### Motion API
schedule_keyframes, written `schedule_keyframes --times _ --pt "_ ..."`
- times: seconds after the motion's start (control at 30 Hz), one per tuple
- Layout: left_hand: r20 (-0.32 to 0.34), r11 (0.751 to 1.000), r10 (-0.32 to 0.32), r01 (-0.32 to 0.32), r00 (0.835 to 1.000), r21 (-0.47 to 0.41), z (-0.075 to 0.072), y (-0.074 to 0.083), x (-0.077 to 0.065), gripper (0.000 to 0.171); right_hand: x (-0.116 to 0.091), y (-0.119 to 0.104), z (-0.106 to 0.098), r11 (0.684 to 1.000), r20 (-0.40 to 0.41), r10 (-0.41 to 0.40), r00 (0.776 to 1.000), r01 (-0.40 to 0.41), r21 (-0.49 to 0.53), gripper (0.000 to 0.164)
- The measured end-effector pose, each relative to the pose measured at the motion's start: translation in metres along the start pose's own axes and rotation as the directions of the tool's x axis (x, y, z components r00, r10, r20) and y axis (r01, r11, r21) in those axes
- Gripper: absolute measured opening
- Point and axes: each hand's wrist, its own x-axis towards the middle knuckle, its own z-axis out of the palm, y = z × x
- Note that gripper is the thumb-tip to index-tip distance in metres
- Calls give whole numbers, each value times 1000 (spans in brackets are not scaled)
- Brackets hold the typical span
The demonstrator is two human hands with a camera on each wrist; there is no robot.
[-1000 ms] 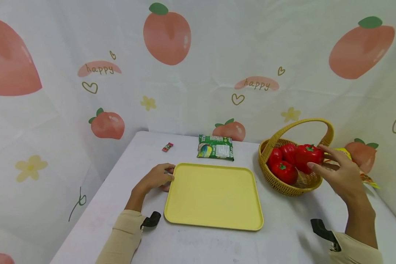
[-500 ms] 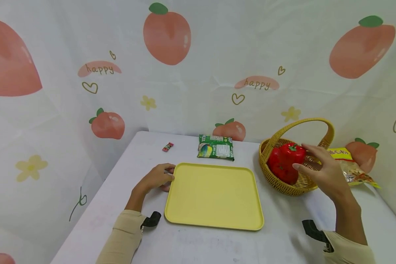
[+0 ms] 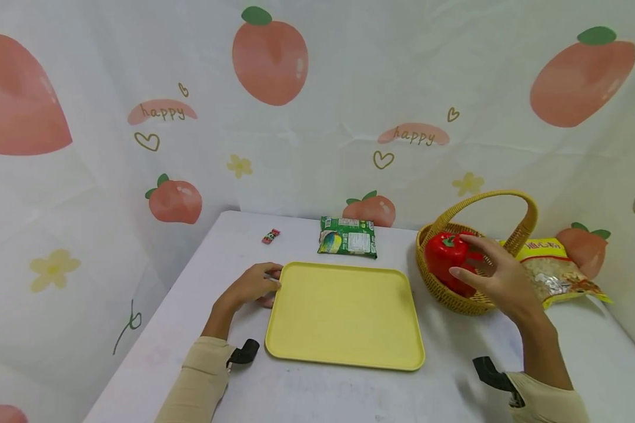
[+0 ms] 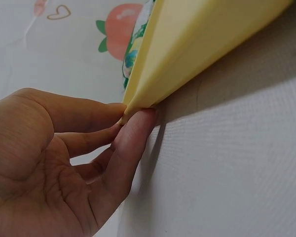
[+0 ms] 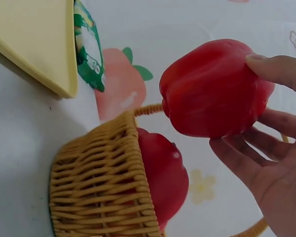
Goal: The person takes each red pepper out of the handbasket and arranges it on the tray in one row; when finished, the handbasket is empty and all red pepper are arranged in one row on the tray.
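Note:
My right hand (image 3: 500, 285) grips a red bell pepper (image 3: 444, 254) between thumb and fingers, over the left part of the wicker basket (image 3: 457, 305). In the right wrist view, the pepper (image 5: 212, 94) hangs above the basket rim, and another red vegetable (image 5: 163, 177) bulges out of the basket below it. The held pepper hides much of the basket's contents in the head view. My left hand (image 3: 252, 285) pinches the left rim of the yellow tray (image 3: 344, 317). The left wrist view has thumb and fingertips meeting on the tray's edge (image 4: 187, 54).
A green snack bag (image 3: 347, 237) lies behind the tray, and a small red packet (image 3: 270, 236) lies to its left. Right of the basket leans a yellow-topped food bag (image 3: 558, 276). The basket's tall handle (image 3: 487, 195) arches over its opening. A printed cloth hangs behind the table.
My right hand has carried the bell pepper leftward across the basket, uncovering more of the yellow-topped bag. The left hand keeps its hold on the tray, which stays in place.

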Motion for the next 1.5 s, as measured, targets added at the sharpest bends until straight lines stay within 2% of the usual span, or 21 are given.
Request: schedule_keyframes --times 0.17,0.3,0.7,1.13,1.3,1.5 --pt "-5 1000 -9 9 1000 10 0 0 0 55 3 -2 11 997 -10 -63 998 63 45 65" --pt "-9 1000 -13 14 1000 19 0 0 0 55 5 -3 22 993 -16 -112 994 112 32 66" --pt "-9 1000 4 -4 1000 6 3 1 0 54 12 -11 62 986 113 -160 981 152 72 70" --pt "-3 999 -23 23 1000 -22 1 2 0 53 24 -21 110 960 264 -170 949 99 262 68" --pt "0 999 -15 15 1000 -36 0 0 1 54 29 -33 126 955 301 -189 935 104 279 67" --pt "18 997 -12 14 1000 -80 -1 0 0 55 34 -43 144 944 367 -168 915 43 326 67"
